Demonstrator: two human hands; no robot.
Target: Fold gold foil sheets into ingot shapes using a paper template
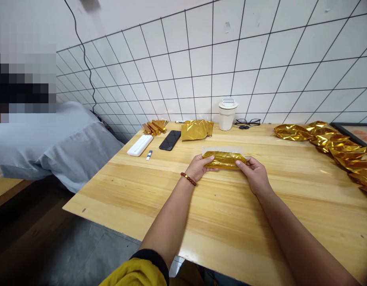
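Note:
Between my two hands is a flat packet of folded gold foil (pixel 225 158) in a clear plastic sleeve, held just over the wooden table (pixel 159 198). My left hand (pixel 200 166) grips its left end, thumb on top and fingers beneath. At the right end, my right hand (pixel 254 171) pinches the packet between thumb and fingers. A red bead bracelet (pixel 188 178) circles my left wrist. Just beyond the packet lies a creased gold foil sheet (pixel 196 130). Strips of folded gold foil (pixel 155 127) rest farther left.
Along the back stand a white lidded cup (pixel 227 115) and eyeglasses (pixel 248 122). A black phone (pixel 170 140), a white power bank (pixel 140 145) and a small glue stick (pixel 149 155) lie left. Twisted gold foil (pixel 335 143) spreads along the right. A person in grey (pixel 67 143) sits left.

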